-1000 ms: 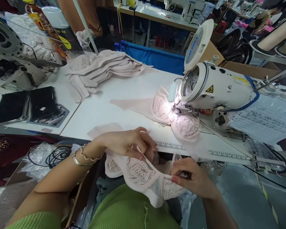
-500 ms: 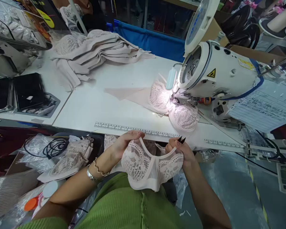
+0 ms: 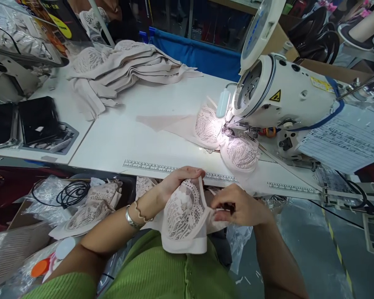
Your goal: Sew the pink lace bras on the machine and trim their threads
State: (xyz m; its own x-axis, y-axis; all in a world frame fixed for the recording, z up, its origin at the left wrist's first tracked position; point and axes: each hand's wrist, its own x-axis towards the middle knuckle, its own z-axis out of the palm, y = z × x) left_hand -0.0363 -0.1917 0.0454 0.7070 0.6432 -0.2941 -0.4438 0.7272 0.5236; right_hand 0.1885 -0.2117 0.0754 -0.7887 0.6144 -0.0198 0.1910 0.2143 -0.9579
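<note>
bra (lacy) in both hands

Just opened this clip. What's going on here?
A person in a green top holds a pale lace bra in front of them. The left hand grips a cup's upper edge, and the right hand pinches it near the middle. A second bra lies under the sewing machine, brightly lit. Farther back, more pale garments are heaped on the white table.
</note>
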